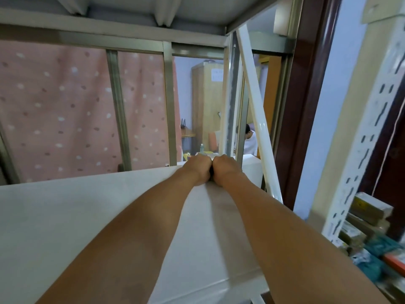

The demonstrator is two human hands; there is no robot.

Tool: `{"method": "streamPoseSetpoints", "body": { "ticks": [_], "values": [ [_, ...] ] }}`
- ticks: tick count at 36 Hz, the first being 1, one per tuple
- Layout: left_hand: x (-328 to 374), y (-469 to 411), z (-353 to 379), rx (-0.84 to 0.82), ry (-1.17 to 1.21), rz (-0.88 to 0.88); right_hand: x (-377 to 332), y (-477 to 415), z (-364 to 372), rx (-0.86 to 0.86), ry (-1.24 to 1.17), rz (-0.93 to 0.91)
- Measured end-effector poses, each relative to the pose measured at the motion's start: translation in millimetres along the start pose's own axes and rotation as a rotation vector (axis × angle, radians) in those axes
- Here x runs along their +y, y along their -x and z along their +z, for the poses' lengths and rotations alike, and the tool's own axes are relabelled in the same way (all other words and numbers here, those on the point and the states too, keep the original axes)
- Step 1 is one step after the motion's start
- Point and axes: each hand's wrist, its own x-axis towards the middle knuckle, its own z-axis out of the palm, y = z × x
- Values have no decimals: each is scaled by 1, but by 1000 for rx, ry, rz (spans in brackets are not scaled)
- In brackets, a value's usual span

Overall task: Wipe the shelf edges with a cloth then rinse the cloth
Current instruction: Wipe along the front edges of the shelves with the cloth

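Head view: two bare arms reach across one white shelf [87, 216], left hand [198, 168] and right hand [226, 168] fisted, touching at its far edge. A dark sliver between them may be the cloth [211, 172]; grip unclear.

Both bare forearms reach straight forward, the left hand [198, 168] and right hand [225, 168] curled knuckles-up and pressed together side by side.

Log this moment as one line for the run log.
phase: wiping far shelf edge | left hand and right hand: together at far edge of white shelf | cloth: barely visible | rinse: not yet
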Motion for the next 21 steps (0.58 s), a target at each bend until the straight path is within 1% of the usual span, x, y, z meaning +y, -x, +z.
{"method": "streamPoseSetpoints", "body": {
  "ticks": [6,11,14,17,21],
  "values": [
    [21,22,-3,9,3,5,9,28,-12,-21,51,-33],
    [39,51,-9,21,12,65,11,61,-29,-45,67,-10],
    [52,76,-13,13,17,104,12,87,-36,-35,98,-2],
    [59,106,-13,-18,21,98,5,118,-40,-63,139,-9],
    [73,142,-23,-16,41,91,-1,154,-55,-71,162,-15]
  ]
}}
